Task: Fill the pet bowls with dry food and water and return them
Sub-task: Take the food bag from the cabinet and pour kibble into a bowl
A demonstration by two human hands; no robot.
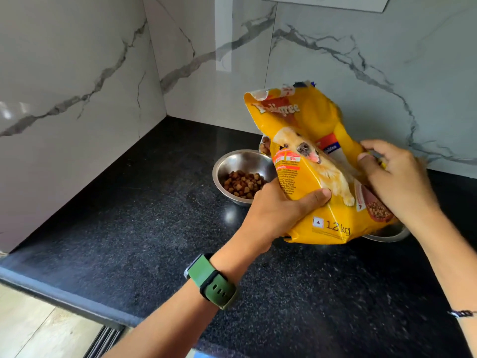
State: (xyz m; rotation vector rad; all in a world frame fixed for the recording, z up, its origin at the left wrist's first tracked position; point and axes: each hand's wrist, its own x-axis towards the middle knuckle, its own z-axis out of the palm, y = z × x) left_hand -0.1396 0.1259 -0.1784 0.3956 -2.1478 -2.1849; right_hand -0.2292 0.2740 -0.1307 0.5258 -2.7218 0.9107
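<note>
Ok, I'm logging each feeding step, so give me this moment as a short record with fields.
surface: black speckled counter
bag: yellow dog food bag, tilted, open end up
left hand: grips the bag's lower left side
right hand: grips the bag's right edge
left bowl: steel, holds kibble
second bowl: mostly hidden under the bag, contents unseen
water: none visible

Yellow dog-food bag (313, 161) tilted above the black counter — steel bowl (241, 174) beside it holds brown kibble (242, 186).
</note>
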